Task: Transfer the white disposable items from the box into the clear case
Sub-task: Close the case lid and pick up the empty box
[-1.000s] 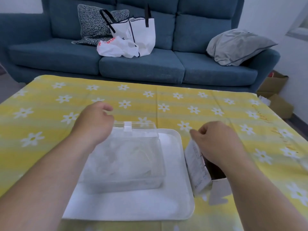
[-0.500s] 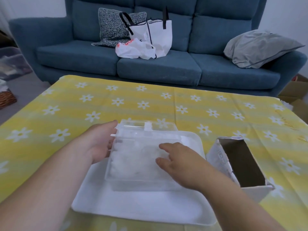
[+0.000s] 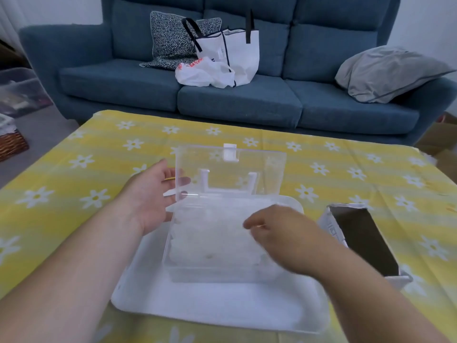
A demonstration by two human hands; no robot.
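The clear case stands on a white tray, packed with white disposable items. Its clear lid stands raised, nearly upright. My left hand touches the lid's left edge with straight fingers, some of them seen through the plastic. Blurred and with its back to the camera, my right hand hovers over the case's open top, fingers loosely curled and nothing seen in them. To the right of the tray lies the open white box, its inside dark with no items visible.
A yellow cloth with white daisies covers the table. Behind it is a blue sofa carrying a white tote bag, a plastic bag and cushions. A wicker basket sits on the floor at the left.
The lid went from lying shut on the case to standing open. My right hand left the box, crossed to the lid, and now hovers over the open case. The camera shifted left.
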